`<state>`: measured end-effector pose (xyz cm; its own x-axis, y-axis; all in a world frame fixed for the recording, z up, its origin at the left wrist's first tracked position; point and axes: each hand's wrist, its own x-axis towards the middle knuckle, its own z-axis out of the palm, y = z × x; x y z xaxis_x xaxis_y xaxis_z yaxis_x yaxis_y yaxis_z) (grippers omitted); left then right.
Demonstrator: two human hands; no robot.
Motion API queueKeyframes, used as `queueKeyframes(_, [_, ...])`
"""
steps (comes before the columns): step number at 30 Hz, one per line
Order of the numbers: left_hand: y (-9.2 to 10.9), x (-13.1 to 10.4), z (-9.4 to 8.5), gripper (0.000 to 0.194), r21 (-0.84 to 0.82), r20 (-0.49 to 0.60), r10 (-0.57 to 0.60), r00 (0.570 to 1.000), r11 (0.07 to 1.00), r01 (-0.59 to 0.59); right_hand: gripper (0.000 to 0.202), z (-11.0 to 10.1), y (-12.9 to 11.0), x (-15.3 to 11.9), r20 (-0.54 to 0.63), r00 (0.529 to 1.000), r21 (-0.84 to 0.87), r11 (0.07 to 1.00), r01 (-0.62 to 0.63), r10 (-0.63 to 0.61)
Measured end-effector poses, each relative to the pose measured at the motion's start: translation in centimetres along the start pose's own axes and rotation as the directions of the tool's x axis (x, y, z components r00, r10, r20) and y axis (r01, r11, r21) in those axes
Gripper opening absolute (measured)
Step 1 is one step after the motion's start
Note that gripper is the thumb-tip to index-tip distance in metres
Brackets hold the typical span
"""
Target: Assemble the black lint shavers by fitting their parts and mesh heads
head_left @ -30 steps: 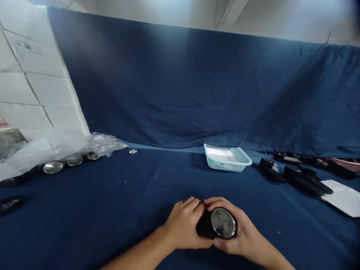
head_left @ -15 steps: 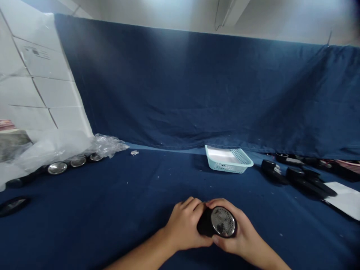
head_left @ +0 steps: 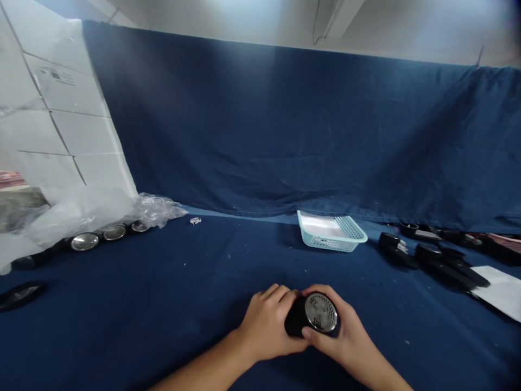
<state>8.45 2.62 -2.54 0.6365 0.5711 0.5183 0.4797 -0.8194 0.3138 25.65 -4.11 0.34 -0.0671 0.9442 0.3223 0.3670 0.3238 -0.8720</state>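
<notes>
Low in the middle of the view, both my hands hold a black fabric shaver (head_left: 321,312) with a round, perforated metal head facing up toward me. My left hand (head_left: 271,323) is wrapped around its body from the left, hiding most of it. On the other side, my right hand (head_left: 344,331) grips near the metal head, its thumb across the front rim and its fingers behind.
A light blue basket (head_left: 331,243) with white paper stands at the back. Several black shavers lie under clear plastic (head_left: 158,209) on the left, near a black oval piece (head_left: 20,296). Black parts (head_left: 443,263) and a white sheet (head_left: 499,288) are on the right.
My right hand has shifted its grip, and its thumb now lies higher over the front of the shaver's head. The head has tilted and moved slightly left and up.
</notes>
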Motion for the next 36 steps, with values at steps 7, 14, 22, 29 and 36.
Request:
queueKeyframes(7, [0.1, 0.0, 0.0, 0.057, 0.023, -0.010, -0.074, 0.997, 0.997, 0.074, 0.047, 0.5, 1.0, 0.0, -0.178, 0.982, -0.143, 0.989, 0.032, -0.057])
queueKeyframes(14, [0.2, 0.1, 0.0, 0.058, 0.040, -0.025, -0.155, 0.988, 0.987, 0.156, 0.049, 0.5, 1.3, 0.0, -0.250, 0.965, -0.239, 0.971, 0.015, -0.077])
queueKeyframes(22, [0.4, 0.4, -0.3, 0.052, 0.042, -0.023, -0.232, 0.972, 0.972, 0.233, 0.049, 0.8, 2.6, 0.3, -0.319, 0.946, -0.139, 0.990, 0.019, -0.063])
queueKeyframes(29, [0.4, 0.4, -0.4, 0.053, 0.032, -0.001, -0.241, 0.971, 0.970, 0.241, 0.049, 0.6, 2.9, 0.1, -0.287, 0.956, -0.157, 0.988, 0.011, -0.057])
queueKeyframes(36, [0.4, 0.5, -0.5, 0.053, 0.029, 0.010, -0.251, 0.968, 0.968, 0.250, 0.050, 0.5, 3.4, 0.2, -0.276, 0.960, -0.152, 0.988, -0.003, -0.040])
